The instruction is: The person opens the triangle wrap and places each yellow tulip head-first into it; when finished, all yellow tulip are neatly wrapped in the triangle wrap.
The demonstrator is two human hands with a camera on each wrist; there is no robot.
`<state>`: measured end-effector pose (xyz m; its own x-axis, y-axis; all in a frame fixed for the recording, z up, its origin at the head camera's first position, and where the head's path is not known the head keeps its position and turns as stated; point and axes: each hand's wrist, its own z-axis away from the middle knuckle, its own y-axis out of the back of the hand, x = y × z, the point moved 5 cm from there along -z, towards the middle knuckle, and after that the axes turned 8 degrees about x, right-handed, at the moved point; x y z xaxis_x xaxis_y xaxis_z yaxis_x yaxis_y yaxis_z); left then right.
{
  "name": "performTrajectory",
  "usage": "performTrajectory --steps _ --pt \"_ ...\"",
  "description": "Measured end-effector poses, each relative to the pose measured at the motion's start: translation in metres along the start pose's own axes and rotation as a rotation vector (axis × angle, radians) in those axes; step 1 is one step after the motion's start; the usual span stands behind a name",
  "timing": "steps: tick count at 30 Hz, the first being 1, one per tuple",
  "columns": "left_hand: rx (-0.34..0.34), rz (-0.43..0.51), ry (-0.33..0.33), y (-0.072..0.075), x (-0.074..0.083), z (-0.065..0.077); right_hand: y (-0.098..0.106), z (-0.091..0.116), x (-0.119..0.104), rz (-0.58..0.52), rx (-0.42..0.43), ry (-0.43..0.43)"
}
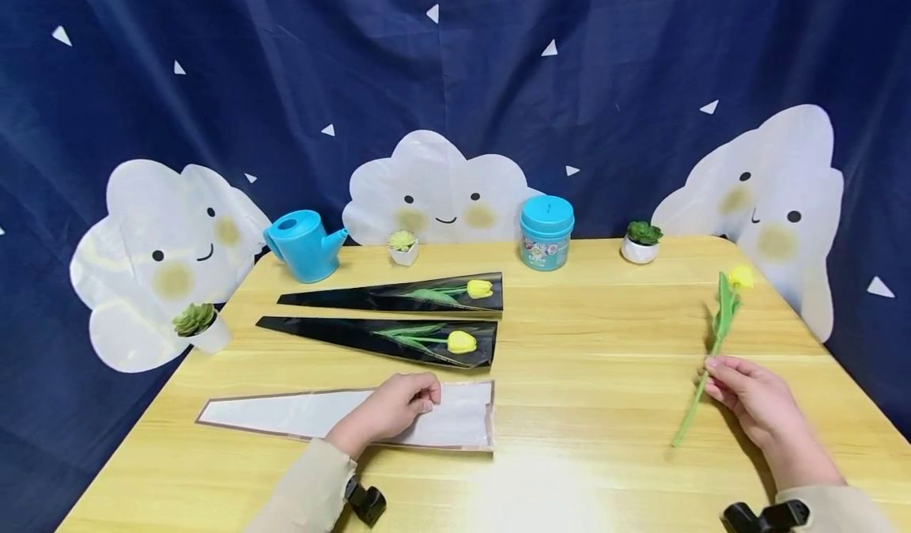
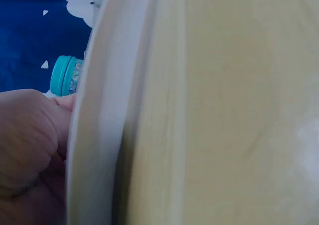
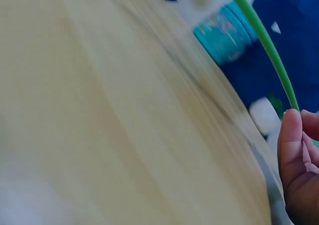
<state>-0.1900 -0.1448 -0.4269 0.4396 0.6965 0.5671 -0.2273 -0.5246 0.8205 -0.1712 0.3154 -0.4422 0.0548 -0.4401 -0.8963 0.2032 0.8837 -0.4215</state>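
Note:
My right hand [image 1: 754, 398] pinches the green stem [image 3: 271, 51] of a yellow tulip [image 1: 740, 277] between thumb and fingers, at the table's right side. The flower points away, and the lower stem sticks out toward me. Over the wide end of a white tapered flower sleeve [image 1: 285, 413] with a brownish border, my left hand [image 1: 402, 406] has its fingers curled, pinching the sleeve. The left wrist view shows the sleeve's pale edge [image 2: 107, 105] against that hand; the fingertips are mostly hidden there.
Two black sleeves [image 1: 313, 330], each with a yellow tulip, lie beyond the white one. Along the back stand a blue watering can [image 1: 306, 248], a small potted succulent [image 1: 403, 248], a teal lidded tub [image 1: 546, 232] and another succulent [image 1: 642, 242]. A third potted plant [image 1: 202, 327] stands at the left edge.

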Motion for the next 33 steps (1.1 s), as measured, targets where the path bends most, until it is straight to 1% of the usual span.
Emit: performTrajectory --steps 2,5,9,11,15,20,25,28,33 --pt "-0.002 0.015 0.009 -0.001 -0.001 -0.001 -0.009 0.002 0.004 -0.035 -0.005 -0.013" --pt "-0.011 0.019 0.001 0.000 -0.003 -0.003 -0.022 0.004 0.011 -0.067 -0.014 -0.036" --pt "-0.046 0.038 -0.011 0.001 -0.005 -0.006 -0.040 0.005 0.020 -0.051 -0.037 -0.052" --pt "-0.058 0.063 -0.011 0.001 -0.007 -0.007 -0.049 0.004 0.023 -0.038 -0.055 -0.054" --pt "-0.073 0.122 -0.013 0.001 -0.009 -0.008 -0.065 0.002 0.029 -0.027 -0.063 -0.063" --pt "-0.085 0.159 -0.032 -0.001 -0.011 -0.010 -0.083 0.000 0.033 -0.054 -0.040 -0.075" --pt "-0.083 0.160 -0.047 -0.003 -0.010 -0.014 -0.099 -0.002 0.038 -0.128 -0.011 -0.073" --pt "-0.086 0.147 -0.052 -0.003 -0.009 -0.016 -0.110 -0.002 0.041 -0.142 0.007 -0.062" --pt "-0.078 0.104 -0.061 -0.002 -0.008 -0.018 -0.128 -0.003 0.047 -0.131 0.057 -0.060"
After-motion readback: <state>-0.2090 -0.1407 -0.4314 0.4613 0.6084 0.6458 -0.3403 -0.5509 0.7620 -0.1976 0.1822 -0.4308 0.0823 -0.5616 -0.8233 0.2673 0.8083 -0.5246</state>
